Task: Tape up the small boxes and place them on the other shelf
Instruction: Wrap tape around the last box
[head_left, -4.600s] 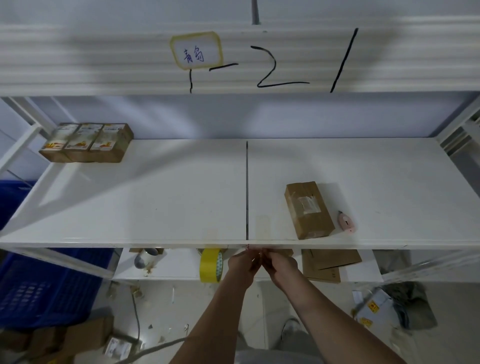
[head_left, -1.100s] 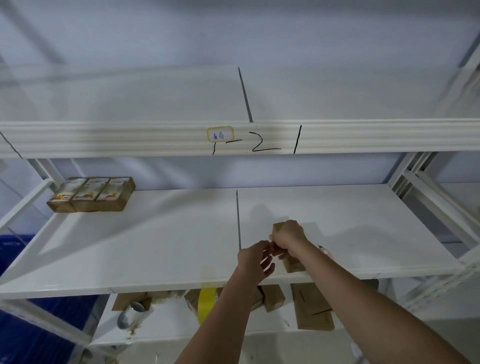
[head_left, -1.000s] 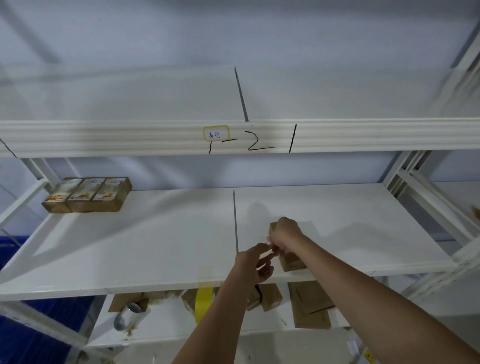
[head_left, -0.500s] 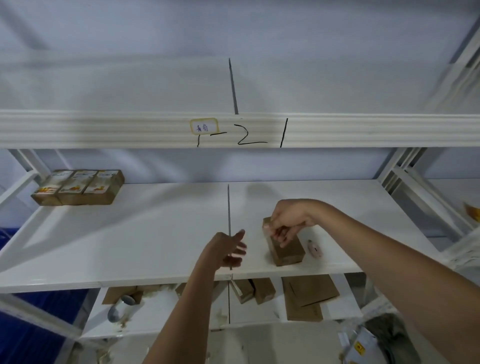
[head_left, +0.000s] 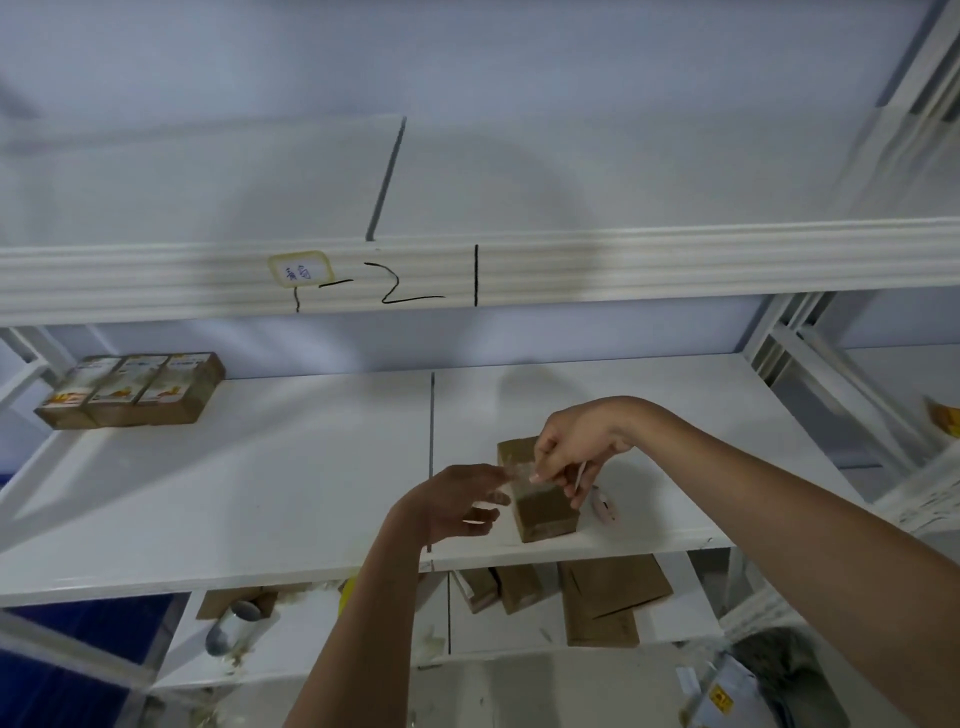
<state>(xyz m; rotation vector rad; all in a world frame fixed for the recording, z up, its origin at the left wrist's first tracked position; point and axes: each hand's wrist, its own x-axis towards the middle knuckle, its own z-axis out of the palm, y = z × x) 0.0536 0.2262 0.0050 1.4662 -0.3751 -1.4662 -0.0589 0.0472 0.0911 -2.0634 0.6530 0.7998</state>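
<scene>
Your right hand (head_left: 576, 447) has its thumb and forefinger pinched on one end of a clear strip of tape (head_left: 519, 474), and your left hand (head_left: 457, 501) has its fingers (head_left: 493, 475) loosely curled with the tips up at the other end of that strip (it's blurry there, so I can't tell if they're actually gripping it or just touching). The strip hangs right over the top of the small brown box (head_left: 540, 506), which lies flat near the front edge of the middle shelf (head_left: 260, 483), just right of the seam between the two shelf boards. A little pink thing (head_left: 605, 506) sits just beside the box on its right, partly hidden by your fingers. Way off at the back left corner of that same shelf are three printed boxes (head_left: 132, 389) packed side by side, touching. Above it, the upper shelf's front rail (head_left: 675, 260) has a yellow-edged label (head_left: 300, 268) and some black marker scrawl. Down on the lower shelf (head_left: 311, 634) you've got more brown boxes (head_left: 602, 597) and a roll of tape (head_left: 234, 623).
</scene>
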